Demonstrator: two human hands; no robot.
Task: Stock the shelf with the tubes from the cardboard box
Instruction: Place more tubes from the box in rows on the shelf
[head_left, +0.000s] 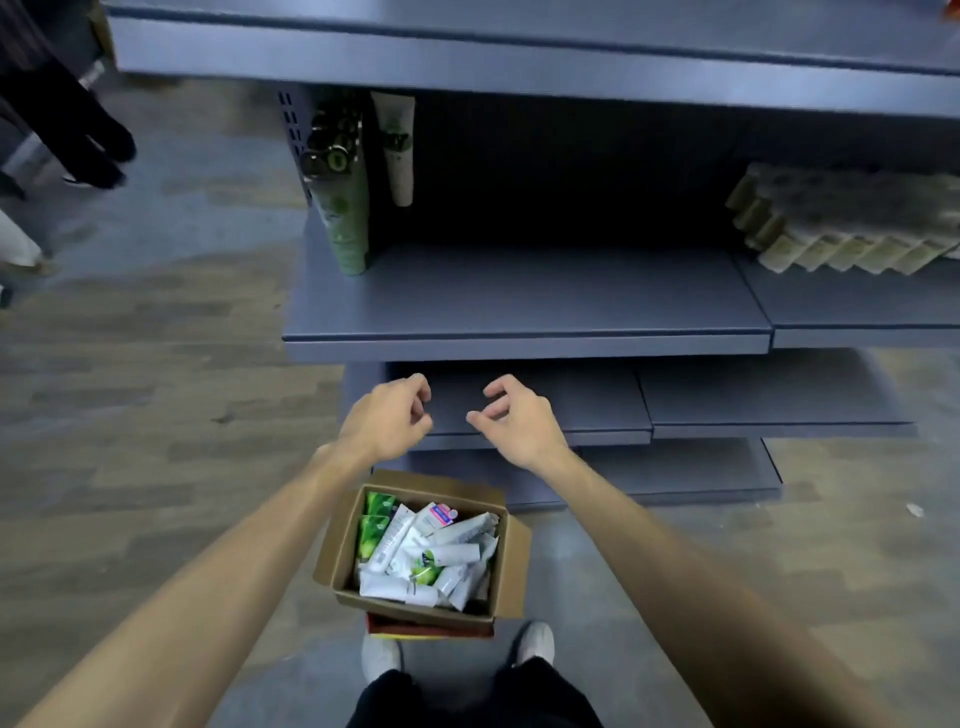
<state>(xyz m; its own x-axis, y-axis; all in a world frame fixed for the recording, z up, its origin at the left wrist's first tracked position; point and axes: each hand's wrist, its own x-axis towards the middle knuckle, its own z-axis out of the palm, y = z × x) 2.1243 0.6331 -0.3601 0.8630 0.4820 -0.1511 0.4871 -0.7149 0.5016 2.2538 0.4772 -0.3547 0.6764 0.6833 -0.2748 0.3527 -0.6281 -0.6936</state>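
While tubes (434, 551) fill the cardboard box (511, 561), both hands (387, 418) (519, 418) hover loosely curled, empty.

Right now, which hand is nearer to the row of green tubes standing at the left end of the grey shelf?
Left. The left hand hangs below the row of green tubes, slightly to their right; the right hand hangs farther right. Both hold nothing.

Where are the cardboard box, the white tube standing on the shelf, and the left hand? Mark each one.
cardboard box (511, 564): head view, on its right wall.
white tube (399, 150): head view, mid-body.
left hand (387, 418): head view, back of the hand.
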